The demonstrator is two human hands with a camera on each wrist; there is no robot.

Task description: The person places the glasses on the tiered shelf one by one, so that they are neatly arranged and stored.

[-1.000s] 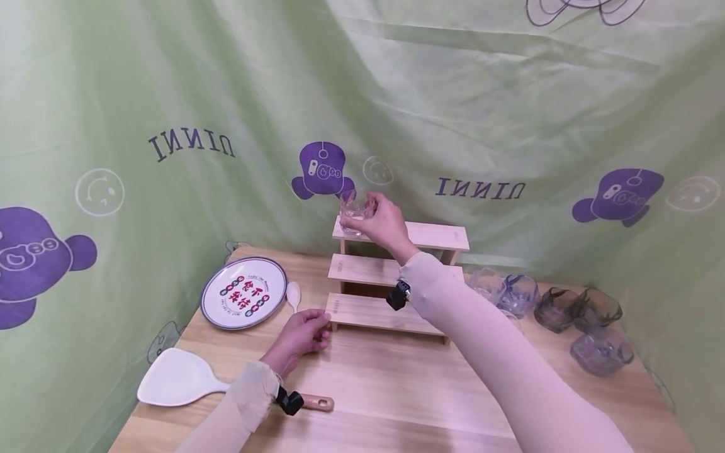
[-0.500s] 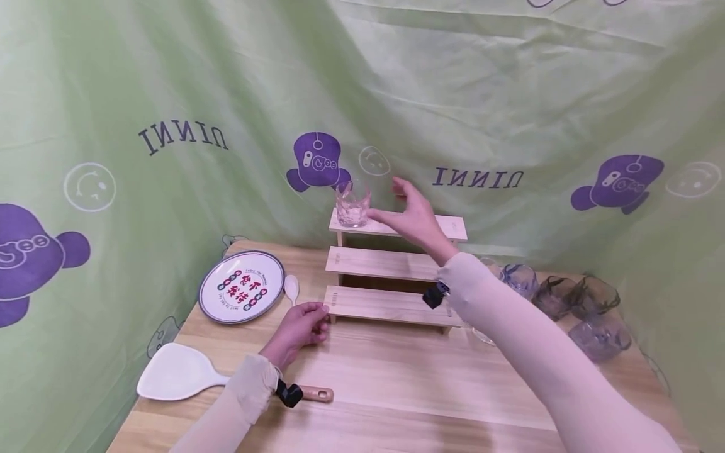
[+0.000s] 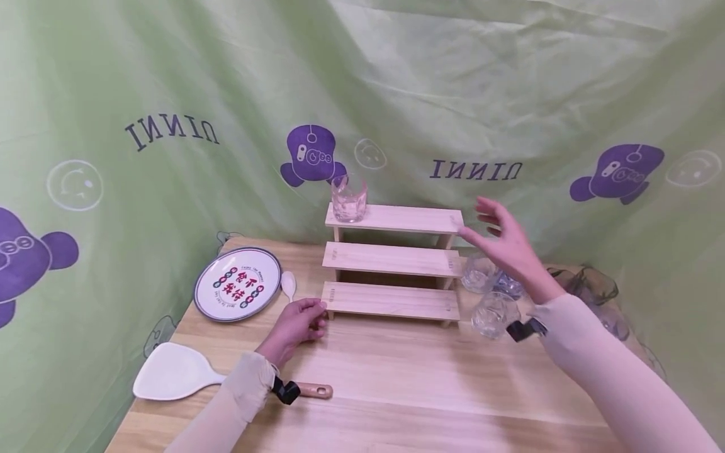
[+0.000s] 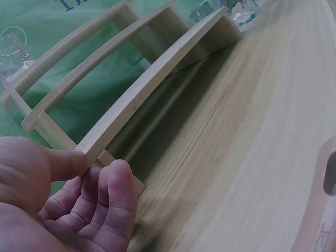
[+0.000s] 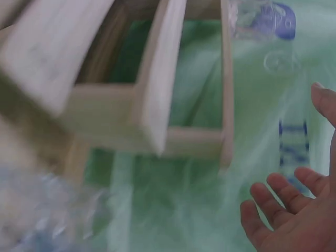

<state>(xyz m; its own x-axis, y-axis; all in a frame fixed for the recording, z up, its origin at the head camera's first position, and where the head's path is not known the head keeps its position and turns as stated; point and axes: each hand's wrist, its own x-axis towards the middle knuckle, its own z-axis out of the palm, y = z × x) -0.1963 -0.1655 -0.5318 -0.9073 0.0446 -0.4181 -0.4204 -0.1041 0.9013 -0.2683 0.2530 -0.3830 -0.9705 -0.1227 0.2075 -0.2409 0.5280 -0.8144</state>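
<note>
Pale wooden tabletop (image 3: pixel 385 393) in the foreground, and closest to us a white spatula (image 3: pixel 172 372) lies across its left side, handle running beneath the left forearm. Just past it, the left hand (image 3: pixel 296 324) hasn't budged: thumb on top, fingers curled below, still pinching the left end of the lowest step on the three-step rack (image 3: pixel 391 301). Left of that, a spoon (image 3: pixel 289 285) lies beside the patterned plate (image 3: pixel 236 283). Over on the right, clear glasses (image 3: pixel 494 314) cluster near the rack's end, darker ones partly behind the arm. And here's the change! A second ago the right hand (image 3: pixel 506 242) had hold of the clear glass (image 3: pixel 349 200) at the top step; half a second ago it had let go, just beside it. Now it's swung well away to the right, fingers spread, holding nothing, above the cluster. That glass stays upright on the top step's left end, with green printed cloth (image 3: pixel 238 75) hanging behind.
</note>
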